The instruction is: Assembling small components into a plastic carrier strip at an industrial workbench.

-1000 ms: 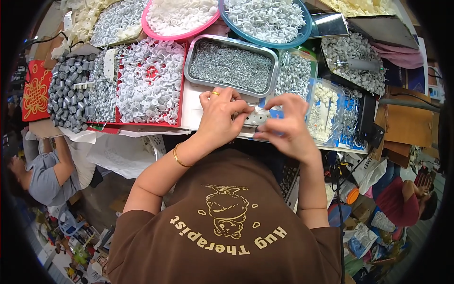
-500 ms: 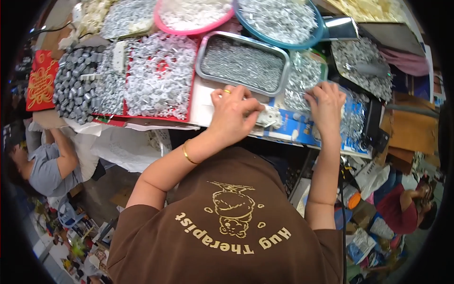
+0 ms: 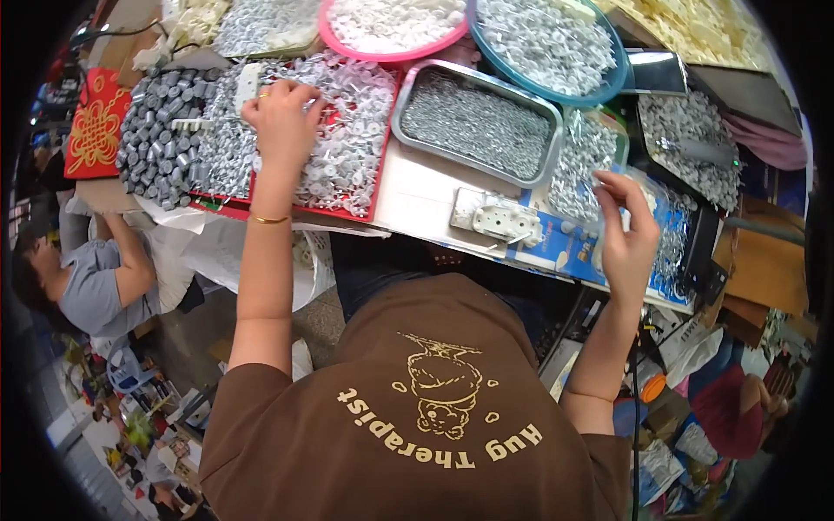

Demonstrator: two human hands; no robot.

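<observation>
My left hand [image 3: 285, 122] is over the left part of a red tray [image 3: 379, 174] full of small white plastic pieces with metal bits. Its fingers are curled downward, and a small shiny piece shows by the fingertips; whether they grip it is unclear. My right hand [image 3: 630, 230] is raised beside a heap of small silvery metal pieces [image 3: 580, 169], fingers bent and apart, with nothing visible in them. Between the hands, at the table's near edge, lies a white plastic block with holes [image 3: 504, 219], touched by neither hand.
A metal tray of fine metal pieces [image 3: 556, 161] sits mid-table. Behind it stand a pink basin [image 3: 395, 54] and a teal basin [image 3: 621, 74], both filled. Grey cylinders [image 3: 165, 122] are heaped at left, a black tray of parts [image 3: 686, 143] at right. Other people sit at both sides.
My left hand has left the white block and moved left to the red tray. My right hand has shifted slightly right and nearer, its fingers spreading. The white block is now uncovered.
</observation>
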